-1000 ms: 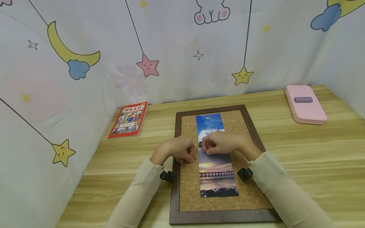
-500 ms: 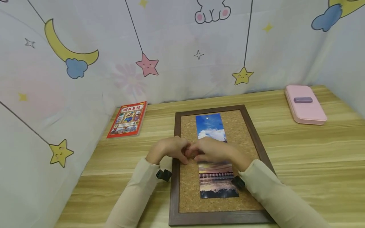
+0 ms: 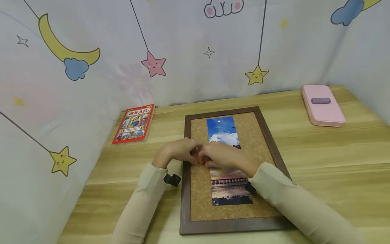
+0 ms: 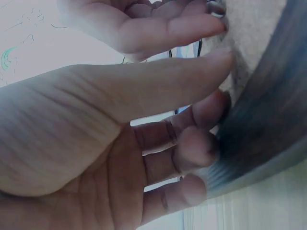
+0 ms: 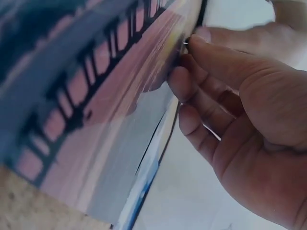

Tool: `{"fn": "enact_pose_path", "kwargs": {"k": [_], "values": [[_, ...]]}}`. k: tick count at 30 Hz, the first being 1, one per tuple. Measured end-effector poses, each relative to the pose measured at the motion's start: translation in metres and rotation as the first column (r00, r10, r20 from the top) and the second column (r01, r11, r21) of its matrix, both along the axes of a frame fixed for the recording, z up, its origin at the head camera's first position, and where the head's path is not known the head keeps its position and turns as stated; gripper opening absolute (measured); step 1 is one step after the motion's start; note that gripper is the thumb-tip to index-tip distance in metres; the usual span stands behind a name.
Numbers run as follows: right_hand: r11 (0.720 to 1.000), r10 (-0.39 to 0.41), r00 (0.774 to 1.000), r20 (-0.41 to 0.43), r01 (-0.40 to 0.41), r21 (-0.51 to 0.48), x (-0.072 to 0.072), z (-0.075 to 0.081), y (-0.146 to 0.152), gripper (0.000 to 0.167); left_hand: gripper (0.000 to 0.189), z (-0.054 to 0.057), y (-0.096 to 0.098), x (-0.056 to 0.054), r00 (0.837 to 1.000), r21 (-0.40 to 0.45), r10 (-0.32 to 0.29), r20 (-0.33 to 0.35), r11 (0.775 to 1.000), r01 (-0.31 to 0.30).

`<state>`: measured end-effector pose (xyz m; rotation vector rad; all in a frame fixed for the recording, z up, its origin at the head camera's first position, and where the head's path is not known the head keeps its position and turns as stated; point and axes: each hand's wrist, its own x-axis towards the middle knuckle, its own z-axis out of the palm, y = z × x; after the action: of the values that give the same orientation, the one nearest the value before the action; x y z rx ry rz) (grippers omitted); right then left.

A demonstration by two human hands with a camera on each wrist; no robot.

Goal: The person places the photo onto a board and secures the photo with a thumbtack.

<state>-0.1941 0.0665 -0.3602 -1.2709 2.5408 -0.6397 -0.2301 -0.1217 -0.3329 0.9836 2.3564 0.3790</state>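
Two photos lie end to end on a cork board (image 3: 204, 200) with a dark wooden frame. The upper one is a blue-sky photo (image 3: 223, 130) with a small metal pushpin (image 3: 219, 121) at its top edge. The lower is a sunset pier photo (image 3: 231, 191). My right hand (image 3: 222, 156) reaches over where they meet and pinches a small silver pushpin (image 4: 217, 8) between thumb and finger. Close against it, my left hand (image 3: 181, 149) rests at the board's left side. Its fingers are loosely bent and its thumb is straight, with nothing visible held; one fingertip is hidden behind the thumb.
A red book (image 3: 134, 123) lies at the back left of the wooden table (image 3: 329, 169). At the back right sits a pink case (image 3: 324, 108) with a purple bar on top. A patterned white curtain (image 3: 182, 81) hangs behind the table.
My right hand has moved left, off the photos' middle, to meet my left hand, which has shifted slightly left. The head view has tilted down a little.
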Motion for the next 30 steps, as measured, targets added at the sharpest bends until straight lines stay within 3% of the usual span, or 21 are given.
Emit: {"fn": "enact_pose_path", "kwargs": {"k": [4,7,12,16,20,24,30], "values": [[0.998,-0.008,0.999,-0.042,0.011,0.059,-0.003,0.009,-0.006,0.01,0.038,0.004,0.002,-0.007,0.999,0.008,-0.02,-0.043,1.0,0.021],[0.997,0.001,0.998,-0.061,0.004,0.082,-0.003,0.012,-0.007,0.01,0.046,0.003,0.005,-0.01,0.999,0.025,-0.035,-0.028,0.999,0.036],[0.998,0.048,0.998,-0.046,-0.046,0.032,-0.004,0.012,0.001,0.006,0.031,-0.002,0.011,-0.01,0.997,0.078,-0.077,-0.028,0.994,0.079],[0.997,0.067,0.996,0.066,-0.063,-0.054,-0.005,0.013,0.015,0.006,0.023,-0.007,0.013,-0.006,0.997,0.075,-0.073,-0.021,0.994,0.074],[0.991,0.03,0.98,0.195,-0.004,-0.135,-0.008,0.014,0.032,0.007,0.03,-0.009,0.015,-0.001,1.0,0.04,0.002,0.018,0.999,-0.003],[0.984,-0.027,0.962,0.273,0.074,-0.164,-0.015,0.015,0.049,0.009,0.033,-0.008,0.02,0.003,0.999,-0.016,0.049,-0.021,0.999,-0.049],[0.984,-0.062,0.946,0.318,0.112,-0.142,-0.024,0.009,0.067,0.008,0.035,-0.008,0.03,0.009,0.992,-0.063,0.039,-0.124,0.997,-0.047]]}}
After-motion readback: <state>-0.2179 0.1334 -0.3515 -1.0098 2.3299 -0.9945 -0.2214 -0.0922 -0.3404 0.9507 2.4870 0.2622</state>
